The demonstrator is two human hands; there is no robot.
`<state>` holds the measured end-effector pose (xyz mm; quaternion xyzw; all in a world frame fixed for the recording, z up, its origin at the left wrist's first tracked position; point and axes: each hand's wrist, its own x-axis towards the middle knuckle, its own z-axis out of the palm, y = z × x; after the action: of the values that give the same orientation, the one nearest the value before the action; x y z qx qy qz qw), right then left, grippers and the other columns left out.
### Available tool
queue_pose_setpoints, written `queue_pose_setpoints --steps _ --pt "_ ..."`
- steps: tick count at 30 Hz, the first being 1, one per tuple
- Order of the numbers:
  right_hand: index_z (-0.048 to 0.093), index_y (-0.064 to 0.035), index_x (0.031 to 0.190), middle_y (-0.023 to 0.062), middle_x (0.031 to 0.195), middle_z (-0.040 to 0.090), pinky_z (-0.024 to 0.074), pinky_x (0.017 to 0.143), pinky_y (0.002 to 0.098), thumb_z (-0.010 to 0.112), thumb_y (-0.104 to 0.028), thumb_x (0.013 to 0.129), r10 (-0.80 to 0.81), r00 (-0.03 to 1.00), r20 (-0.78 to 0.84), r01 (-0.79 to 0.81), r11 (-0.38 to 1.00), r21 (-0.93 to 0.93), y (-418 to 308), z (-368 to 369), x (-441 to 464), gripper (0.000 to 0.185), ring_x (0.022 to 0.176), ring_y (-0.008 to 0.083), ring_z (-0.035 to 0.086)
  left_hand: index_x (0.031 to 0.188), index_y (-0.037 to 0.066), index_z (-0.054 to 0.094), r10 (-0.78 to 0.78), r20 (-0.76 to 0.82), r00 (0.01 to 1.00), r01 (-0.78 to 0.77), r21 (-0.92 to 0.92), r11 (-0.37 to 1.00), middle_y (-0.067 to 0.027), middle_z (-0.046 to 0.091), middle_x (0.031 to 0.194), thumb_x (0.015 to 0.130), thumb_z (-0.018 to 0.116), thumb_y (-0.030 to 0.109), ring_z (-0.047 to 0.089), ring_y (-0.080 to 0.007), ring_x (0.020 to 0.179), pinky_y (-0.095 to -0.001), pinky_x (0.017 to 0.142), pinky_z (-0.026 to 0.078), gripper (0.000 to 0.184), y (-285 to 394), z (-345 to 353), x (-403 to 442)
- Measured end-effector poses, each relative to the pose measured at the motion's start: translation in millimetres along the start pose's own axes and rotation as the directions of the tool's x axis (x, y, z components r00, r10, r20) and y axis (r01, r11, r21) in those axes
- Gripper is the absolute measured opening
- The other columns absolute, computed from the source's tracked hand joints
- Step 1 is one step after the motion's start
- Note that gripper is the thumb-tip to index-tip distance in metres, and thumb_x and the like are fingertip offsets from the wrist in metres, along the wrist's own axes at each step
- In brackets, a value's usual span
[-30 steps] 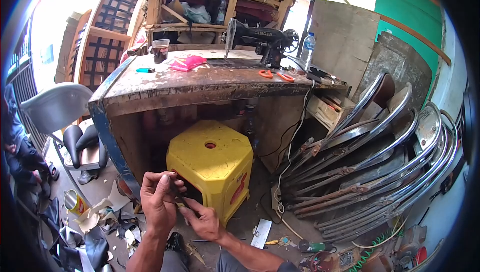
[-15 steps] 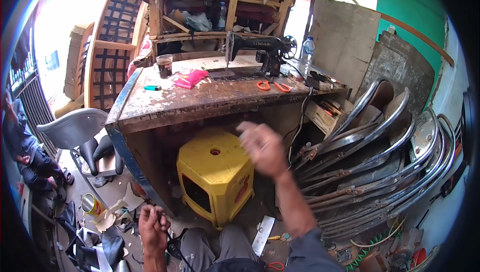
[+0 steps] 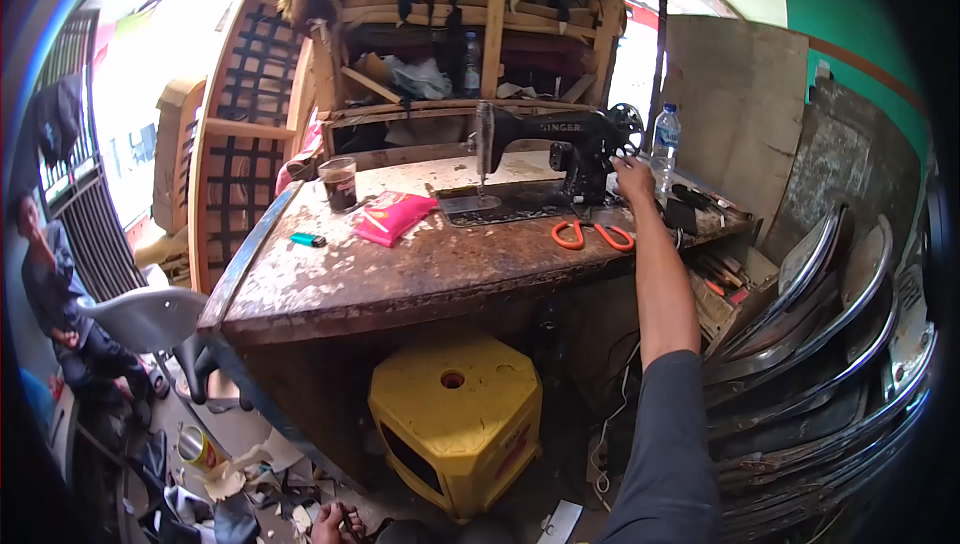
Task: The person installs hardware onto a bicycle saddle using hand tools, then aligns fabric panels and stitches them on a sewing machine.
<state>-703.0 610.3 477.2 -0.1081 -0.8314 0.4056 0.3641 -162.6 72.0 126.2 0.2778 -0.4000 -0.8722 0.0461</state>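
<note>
My right hand (image 3: 633, 180) reaches over the bench to the right end of the black sewing machine (image 3: 540, 139), just below its handwheel (image 3: 626, 128). Its fingers are bent together, and what they hold, if anything, is too small to make out. Low at the bottom edge, my left hand (image 3: 336, 524) is closed around a thin dark item. Orange-handled scissors (image 3: 592, 236) lie on the bench in front of the machine. A water bottle (image 3: 665, 149) stands just right of my right hand.
The wooden bench (image 3: 340, 284) also bears a dark drink cup (image 3: 340, 186), a pink packet (image 3: 395, 219) and a green lighter (image 3: 308, 240). Beneath it stands a yellow stool (image 3: 455, 404). Metal chair frames (image 3: 830, 384) are stacked right. A person (image 3: 60, 284) sits far left.
My right hand has left my left hand and moved up and forward to the machine. My left hand is now lower in view. The view has shifted, with the bench closer.
</note>
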Motion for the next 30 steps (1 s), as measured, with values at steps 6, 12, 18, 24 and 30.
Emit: queue_pose_setpoints --steps 6,12,18,24,30 --pt "0.073 -0.0032 0.118 0.0125 0.098 0.075 0.0633 0.063 0.0357 0.075 -0.035 0.09 -0.117 0.988 0.103 0.098 0.979 0.178 -6 0 -8 0.043 0.079 0.0249 0.074 0.101 0.007 0.062 0.032 -0.111 0.993 -0.026 0.055 0.998 -0.0076 0.063 0.083 0.102 0.061 0.021 0.056 -0.022 0.061 -0.032 0.056 0.05 0.014 7 20 -1" --pt "0.072 0.0047 0.107 0.0134 0.093 0.075 0.0642 0.057 0.0335 0.074 -0.014 0.09 0.009 0.983 0.185 -0.102 0.86 0.499 -6 5 -3 0.026 0.072 0.0204 0.075 0.107 0.005 0.067 -0.16 0.026 0.987 0.162 -0.098 0.982 -0.0093 0.065 0.087 0.1 0.057 0.022 0.058 -0.0225 0.067 -0.0347 0.058 0.048 0.021 -26 -3 56" --pt "0.075 0.0001 0.102 0.0147 0.09 0.075 0.0612 0.063 0.0337 0.074 -0.016 0.087 -0.056 0.992 0.112 0.019 0.95 0.31 0 -4 -6 0.022 0.07 0.0232 0.075 0.105 0.007 0.067 -0.17 0.186 0.968 0.194 -0.119 0.974 -0.0063 0.067 0.092 0.098 0.061 0.024 0.06 -0.0228 0.078 -0.0339 0.064 0.048 0.019 -13 31 42" --pt "0.074 -0.0092 0.1 0.0036 0.084 0.073 0.0553 0.059 0.0292 0.071 -0.024 0.095 -0.382 0.634 -0.673 0.477 0.878 -0.049 16 -22 -10 0.016 0.073 0.0125 0.069 0.103 0.015 0.059 -0.074 0.133 0.988 0.11 -0.287 0.952 -0.0037 0.062 0.094 0.098 0.062 0.021 0.058 -0.0192 0.074 -0.0332 0.063 0.046 0.009 6 43 6" --pt "0.063 -0.0007 0.121 0.0114 0.103 0.067 0.0576 0.078 0.031 0.058 -0.007 0.102 -0.294 0.954 -0.06 0.237 0.616 0.751 -95 -90 -352 0.021 0.087 0.017 0.066 0.105 0.013 0.057 0.086 0.324 0.942 0.024 -0.321 0.947 -0.0048 0.06 0.1 0.097 0.062 0.02 0.057 -0.0176 0.082 -0.0319 0.066 0.045 0.012 49 66 -39"
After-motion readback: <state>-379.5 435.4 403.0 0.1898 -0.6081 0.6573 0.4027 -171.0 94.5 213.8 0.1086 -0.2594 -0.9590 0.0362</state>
